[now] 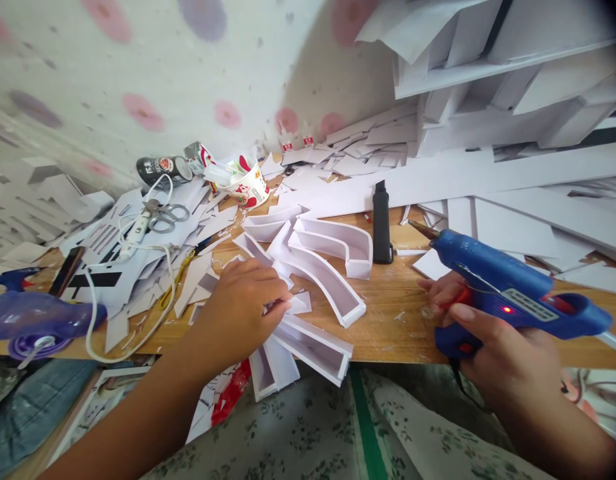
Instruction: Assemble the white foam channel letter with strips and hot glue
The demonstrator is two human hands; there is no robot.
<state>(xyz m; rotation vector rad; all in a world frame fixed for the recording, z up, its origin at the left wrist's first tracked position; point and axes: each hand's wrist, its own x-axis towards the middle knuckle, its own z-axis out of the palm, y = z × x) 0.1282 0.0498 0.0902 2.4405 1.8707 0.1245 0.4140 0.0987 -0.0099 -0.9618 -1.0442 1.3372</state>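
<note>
My right hand (493, 340) is wrapped round the handle of a blue hot glue gun (493, 267), whose red light is lit and whose nozzle points left. A clear glue stick (611, 341) pokes out of its back end. My left hand (248, 300) is closed over a white foam-board shape (333, 287) with raised walls and curved, open channels. What its fingertips grip is partly hidden. Near the thumb lies a small white scrap (301, 303). The shape's lower arms (275, 367) reach over the table's front edge.
A black utility knife (382, 227) lies behind the shape. Scissors (163, 217), a white cord (93, 320), a dark can (163, 170) and a paper cup (248, 187) stand or lie left. White board offcuts (373, 143) cover the back; stacked white shapes (513, 87) rise right.
</note>
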